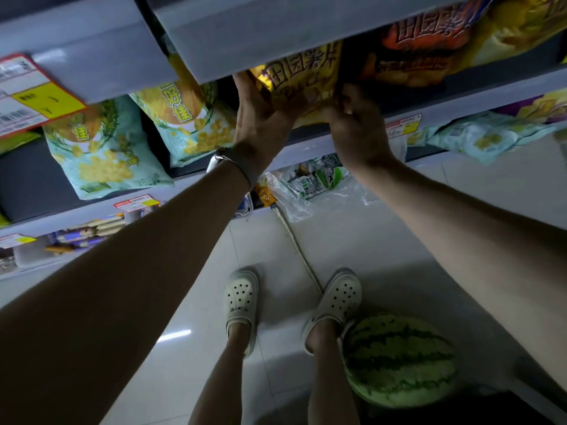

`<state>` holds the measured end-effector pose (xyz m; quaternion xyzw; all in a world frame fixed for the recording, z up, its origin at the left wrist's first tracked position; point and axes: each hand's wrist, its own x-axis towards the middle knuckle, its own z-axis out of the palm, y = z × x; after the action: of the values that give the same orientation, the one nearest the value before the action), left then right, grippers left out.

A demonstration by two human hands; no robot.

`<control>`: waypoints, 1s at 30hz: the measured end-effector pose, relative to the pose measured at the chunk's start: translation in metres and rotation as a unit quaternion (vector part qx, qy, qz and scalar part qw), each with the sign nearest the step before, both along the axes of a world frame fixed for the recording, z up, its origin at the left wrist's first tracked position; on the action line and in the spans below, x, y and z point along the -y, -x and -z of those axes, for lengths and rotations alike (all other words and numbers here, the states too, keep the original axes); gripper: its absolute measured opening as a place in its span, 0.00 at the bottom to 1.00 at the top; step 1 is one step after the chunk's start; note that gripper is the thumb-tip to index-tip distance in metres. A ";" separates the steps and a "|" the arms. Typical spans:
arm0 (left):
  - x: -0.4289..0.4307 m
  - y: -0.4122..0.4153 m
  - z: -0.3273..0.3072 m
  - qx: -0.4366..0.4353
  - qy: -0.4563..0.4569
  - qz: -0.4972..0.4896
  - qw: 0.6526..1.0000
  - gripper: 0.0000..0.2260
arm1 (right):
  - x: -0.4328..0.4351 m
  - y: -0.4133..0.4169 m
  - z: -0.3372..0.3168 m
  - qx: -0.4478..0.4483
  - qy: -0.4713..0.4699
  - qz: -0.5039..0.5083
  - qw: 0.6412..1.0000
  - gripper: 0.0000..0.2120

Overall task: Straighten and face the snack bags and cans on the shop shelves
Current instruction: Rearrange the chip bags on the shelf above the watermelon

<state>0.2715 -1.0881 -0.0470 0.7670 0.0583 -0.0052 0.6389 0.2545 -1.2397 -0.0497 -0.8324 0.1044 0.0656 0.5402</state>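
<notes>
Two bare forearms reach up from the near corners toward a grey shelf (pixel 478 93). Both hands hold one yellow crisp bag (pixel 302 78) at that shelf's front edge, beneath the shelf above. The left hand (pixel 260 118), with a watch on its wrist, curls its fingers round the bag's left side. The right hand (pixel 356 130) pinches the lower right corner. Work looks partly done: this bag is being squared, while pale blue corn-snack bags (pixel 104 148) toward the left end lean crookedly, and more (pixel 491 136) slump one shelf down. No cans show.
</notes>
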 end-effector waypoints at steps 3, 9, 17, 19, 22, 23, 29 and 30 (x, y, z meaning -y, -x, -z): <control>0.001 0.005 0.004 -0.021 -0.040 -0.022 0.999 0.42 | 0.000 0.002 0.008 -0.001 0.019 -0.008 1.000 0.16; 0.006 0.049 0.020 -0.036 -0.164 -0.049 0.985 0.44 | -0.003 0.003 0.005 -0.033 0.016 -0.040 0.999 0.22; 0.002 0.093 -0.003 -0.072 -0.255 -0.016 0.964 0.38 | 0.007 0.015 -0.006 -0.064 0.062 -0.093 0.992 0.32; -0.001 0.103 -0.007 -0.080 -0.293 0.006 0.953 0.33 | 0.019 0.023 -0.011 -0.067 0.111 -0.121 0.984 0.33; -0.005 0.118 -0.013 -0.072 -0.338 0.060 0.936 0.27 | 0.039 0.032 -0.019 -0.049 0.178 -0.141 0.973 0.30; -0.003 0.120 -0.016 -0.070 -0.350 0.081 0.931 0.26 | 0.049 0.034 -0.019 -0.050 0.195 -0.141 0.969 0.29; 0.032 0.098 -0.043 -0.060 -0.396 0.165 0.901 0.20 | 0.114 0.033 -0.036 -0.063 0.268 -0.078 0.958 0.25; 0.041 0.089 -0.046 -0.055 -0.395 0.163 0.902 0.19 | 0.124 0.032 -0.041 -0.073 0.279 -0.067 0.955 0.25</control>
<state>0.1821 -1.1286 -0.0011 0.9537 -0.0355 -0.1281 0.2698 0.2230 -1.3633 -0.0090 -0.9480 0.1021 0.1303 0.2717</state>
